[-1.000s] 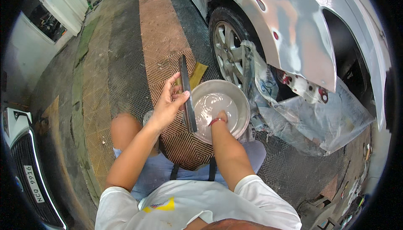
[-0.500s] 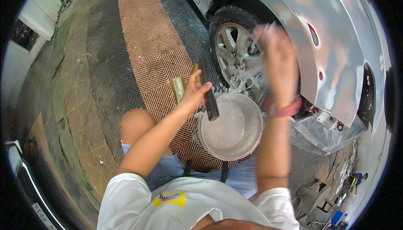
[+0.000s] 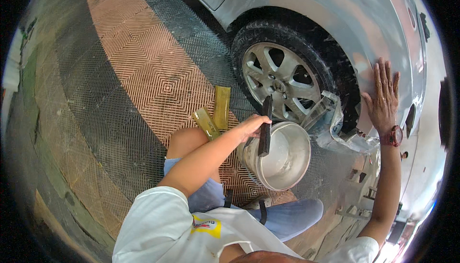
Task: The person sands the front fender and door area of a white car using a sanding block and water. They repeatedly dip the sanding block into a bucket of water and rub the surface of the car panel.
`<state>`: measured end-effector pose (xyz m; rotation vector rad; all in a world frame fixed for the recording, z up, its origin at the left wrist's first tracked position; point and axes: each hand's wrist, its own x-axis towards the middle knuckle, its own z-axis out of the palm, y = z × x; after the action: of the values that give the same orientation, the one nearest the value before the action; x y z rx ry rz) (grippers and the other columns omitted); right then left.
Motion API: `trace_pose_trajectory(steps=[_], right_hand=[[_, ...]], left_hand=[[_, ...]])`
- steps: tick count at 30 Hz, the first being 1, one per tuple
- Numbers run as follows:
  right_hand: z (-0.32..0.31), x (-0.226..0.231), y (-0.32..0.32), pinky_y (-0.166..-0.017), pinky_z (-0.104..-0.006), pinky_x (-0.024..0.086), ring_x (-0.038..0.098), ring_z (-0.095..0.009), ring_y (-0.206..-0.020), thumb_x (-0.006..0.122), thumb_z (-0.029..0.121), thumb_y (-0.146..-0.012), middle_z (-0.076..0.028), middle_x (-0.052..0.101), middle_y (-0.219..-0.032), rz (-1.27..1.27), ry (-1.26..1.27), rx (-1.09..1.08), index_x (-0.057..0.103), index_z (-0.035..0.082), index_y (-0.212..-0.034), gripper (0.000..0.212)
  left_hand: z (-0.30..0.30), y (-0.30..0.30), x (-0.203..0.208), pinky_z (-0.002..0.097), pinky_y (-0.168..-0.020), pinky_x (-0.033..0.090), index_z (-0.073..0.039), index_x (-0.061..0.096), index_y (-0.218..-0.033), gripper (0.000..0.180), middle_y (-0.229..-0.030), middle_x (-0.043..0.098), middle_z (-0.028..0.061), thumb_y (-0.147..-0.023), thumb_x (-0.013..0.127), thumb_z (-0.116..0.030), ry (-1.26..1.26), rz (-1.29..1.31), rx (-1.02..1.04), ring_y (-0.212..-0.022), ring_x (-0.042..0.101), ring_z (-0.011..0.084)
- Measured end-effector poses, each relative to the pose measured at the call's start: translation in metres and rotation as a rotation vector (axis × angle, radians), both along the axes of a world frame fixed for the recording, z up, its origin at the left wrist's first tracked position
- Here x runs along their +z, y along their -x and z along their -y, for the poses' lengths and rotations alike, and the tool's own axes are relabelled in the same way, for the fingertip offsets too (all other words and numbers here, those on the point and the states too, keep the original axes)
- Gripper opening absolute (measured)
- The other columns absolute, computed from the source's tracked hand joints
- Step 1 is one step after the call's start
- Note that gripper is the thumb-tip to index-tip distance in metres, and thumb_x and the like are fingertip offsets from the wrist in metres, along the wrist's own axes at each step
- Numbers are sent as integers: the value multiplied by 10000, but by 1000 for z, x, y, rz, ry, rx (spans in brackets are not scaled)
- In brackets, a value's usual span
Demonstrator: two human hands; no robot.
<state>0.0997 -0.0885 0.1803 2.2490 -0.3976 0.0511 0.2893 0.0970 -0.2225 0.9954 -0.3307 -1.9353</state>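
- Floor matting [image 3: 143, 61]: tiles in black, terracotta and dull ochre bands with a ridged diamond pattern; under everything listed. Clock positions below are read from the bucket.
- Car [image 3: 306, 1]: silver-grey, running from 12 to 2 o'clock; panel around the wheel arch marked with pale and pinkish patches.
- Front wheel [image 3: 280, 78]: at 12 o'clock, black tyre, spoked silver rim with pale splashes on it.
- White shirt [image 3: 153, 220], with a yellow patch on the chest, and blue trousers [image 3: 292, 217]: worn by the person, from 5 to 8 o'clock.
- Plastic sheet [image 3: 329, 119]: translucent, crumpled, at 2 o'clock, below the wheel arch.
- Bucket [image 3: 299, 164]: round, light grey, pale inside, standing on the matting between the person and the wheel.
- Right hand [image 3: 383, 100]: at 2 o'clock, palm laid flat on the car panel, fingers straight, slightly spread, holding nothing.
- Left hand [image 3: 251, 128]: between 10 and 11 o'clock, fingers gripping the dark block, thumb across it.
- Dark block [image 3: 265, 136]: long, narrow, at 11 o'clock, in view over the bucket's rim; contact with the rim cannot be told.
- Yellow strips, two: one [image 3: 222, 107] and another [image 3: 206, 123], both at 10 o'clock, close together near the left knee.
- Red band [image 3: 396, 136]: on the right wrist.
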Motion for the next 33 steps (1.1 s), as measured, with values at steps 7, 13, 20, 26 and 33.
trace_pose_trajectory(steps=[7, 13, 20, 26, 33], right_hand=[[5, 3, -105, -1390, -505, 77, 184, -233, -1685, 612, 517, -1003, -56, 250, -1815, -122, 24, 7, 260, 124, -1743, 908], [14, -21, -188, -1389, -500, 96, 191, -177, -1680, 612, 501, -997, 18, 218, -1826, -187, 131, -26, 232, 184, -1753, 904], [23, -62, -262, -1375, -577, 49, 180, -234, -1685, 455, 596, -1111, -87, 307, -1793, -261, 198, 167, 363, 70, -1689, 787], [-37, -103, -300, -1376, -576, -4, 165, -249, -1688, 492, 563, -1106, -80, 283, -1801, -259, -83, -127, 322, 101, -1705, 775], [-130, -306, -260, -1009, -447, 541, 713, -371, -1115, 726, 260, -1018, -212, 746, -1214, 1152, -1206, -89, 706, 14, -1260, 346]], left_hand=[[5, 16, 1, 442, -920, 568, -155, 701, -1130, 403, -1072, 700, 39, -945, 654, -510, -44, -119, -120, -976, 682, 210], [-3, 31, -21, 451, -912, 577, -104, 698, -1186, 482, -1082, 713, 53, -945, 603, -511, -124, -96, 44, -965, 702, 209], [-31, 6, -17, 417, -964, 508, -140, 729, -1176, 459, -1066, 735, 62, -996, 531, -513, -113, -101, 24, -1043, 658, 214], [-51, -20, 1, 369, -686, 529, -91, 763, -1071, 439, -874, 738, 64, -980, 574, -476, -102, -103, 128, -775, 675, 171], [-69, -154, 49, 483, -1087, 459, -147, 601, -1256, 455, -1143, 645, 62, -927, 669, -453, -59, 84, 802, -1136, 599, 241]])
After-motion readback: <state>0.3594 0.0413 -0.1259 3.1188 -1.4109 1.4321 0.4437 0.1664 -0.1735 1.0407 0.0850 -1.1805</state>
